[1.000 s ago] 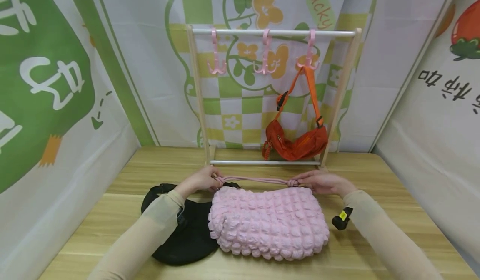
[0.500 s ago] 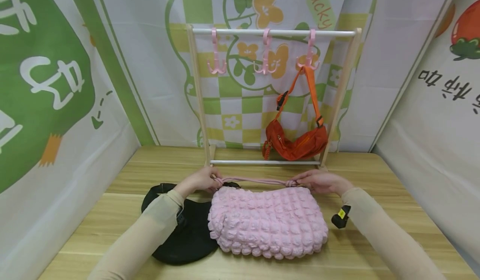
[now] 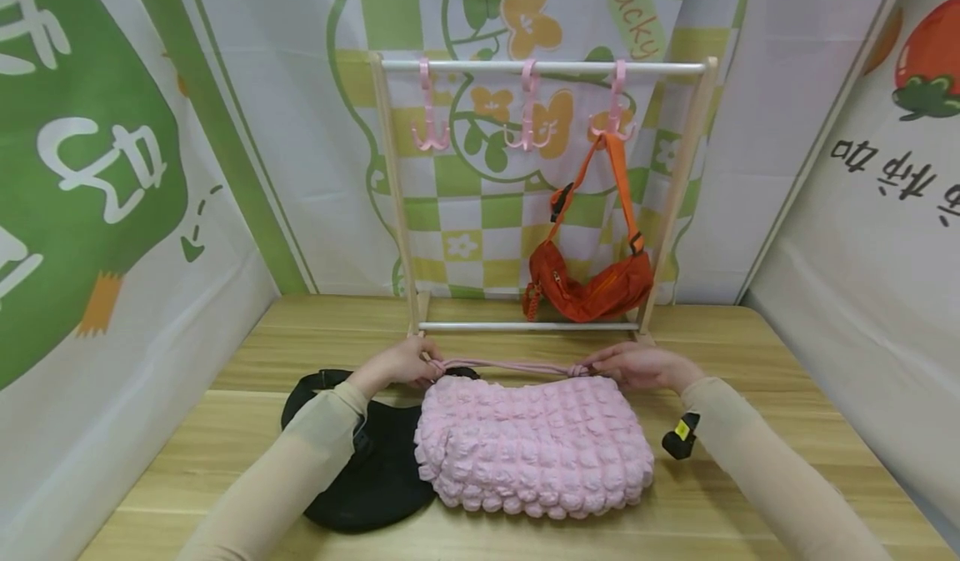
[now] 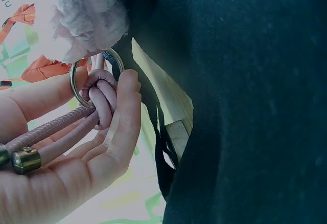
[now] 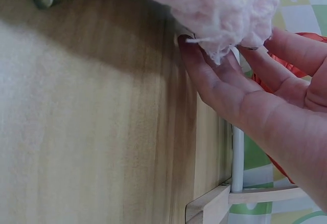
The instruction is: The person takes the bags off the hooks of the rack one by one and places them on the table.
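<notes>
Bags, three of them, are what I see from here, and one looks done. The orange bag [image 3: 592, 286] hangs from the right hook [image 3: 617, 98] on the rack [image 3: 397, 202], near the back edge of the counter [image 3: 720, 344]. I see no bag on the left hook [image 3: 427, 102] or the middle hook [image 3: 528, 102].

The pink bag [image 3: 532, 444] lies on the counter in front of the rack, well in from the right edge. Both hands have it. The left hand [image 3: 401, 363] has its thumb and fingers bent round a knot [image 4: 104, 93] in the strap [image 3: 510, 366], right by a metal ring [image 4: 120, 63]. The right hand [image 3: 641, 367] pinches the strap's other end; its tips hide behind the bag up close, so I can't tell how tight.

The strap is almost straight but low down and on no hook, so I'd say this bag is only begun. The black bag [image 3: 375, 486] lies nearer the counter's left edge, beside the pink one. No hand holds it, so I'd guess it's all left to do.
</notes>
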A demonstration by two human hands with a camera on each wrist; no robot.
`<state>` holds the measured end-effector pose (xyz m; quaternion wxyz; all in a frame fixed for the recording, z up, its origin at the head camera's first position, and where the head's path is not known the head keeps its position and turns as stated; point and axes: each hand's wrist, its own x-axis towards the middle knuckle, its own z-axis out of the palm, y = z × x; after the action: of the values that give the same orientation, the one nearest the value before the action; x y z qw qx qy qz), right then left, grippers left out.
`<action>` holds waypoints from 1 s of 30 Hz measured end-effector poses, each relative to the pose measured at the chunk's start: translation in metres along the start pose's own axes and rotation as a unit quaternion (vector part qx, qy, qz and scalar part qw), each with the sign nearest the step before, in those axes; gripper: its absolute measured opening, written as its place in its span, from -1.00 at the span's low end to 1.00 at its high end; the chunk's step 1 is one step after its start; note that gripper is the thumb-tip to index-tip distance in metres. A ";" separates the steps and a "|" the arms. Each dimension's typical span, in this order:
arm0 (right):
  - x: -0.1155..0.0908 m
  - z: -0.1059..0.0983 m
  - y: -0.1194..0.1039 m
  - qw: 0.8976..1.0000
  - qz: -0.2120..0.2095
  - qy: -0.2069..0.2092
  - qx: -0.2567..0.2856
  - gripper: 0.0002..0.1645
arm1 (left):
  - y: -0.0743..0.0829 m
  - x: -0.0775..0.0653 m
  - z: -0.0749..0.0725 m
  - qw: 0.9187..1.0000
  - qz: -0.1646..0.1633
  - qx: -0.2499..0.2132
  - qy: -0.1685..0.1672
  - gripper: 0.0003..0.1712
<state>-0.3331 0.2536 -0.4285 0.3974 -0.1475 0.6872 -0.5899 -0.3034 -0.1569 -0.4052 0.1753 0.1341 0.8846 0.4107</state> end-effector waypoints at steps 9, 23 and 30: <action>-0.001 0.001 -0.001 1.000 0.003 0.002 -0.001 -0.45 | 0.000 -0.002 -0.001 1.000 0.007 0.010 0.002 -0.83; -0.002 -0.001 0.003 1.000 0.014 0.021 -0.015 -0.45 | -0.002 -0.002 -0.002 0.999 -0.003 0.045 0.011 -0.80; -0.004 0.000 0.001 1.000 0.017 0.025 -0.007 -0.45 | -0.004 -0.001 -0.002 0.997 -0.008 0.077 0.012 -0.78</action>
<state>-0.3301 0.2570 -0.4278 0.3892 -0.1241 0.7030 -0.5821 -0.3040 -0.1612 -0.4065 0.1567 0.1349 0.9168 0.3416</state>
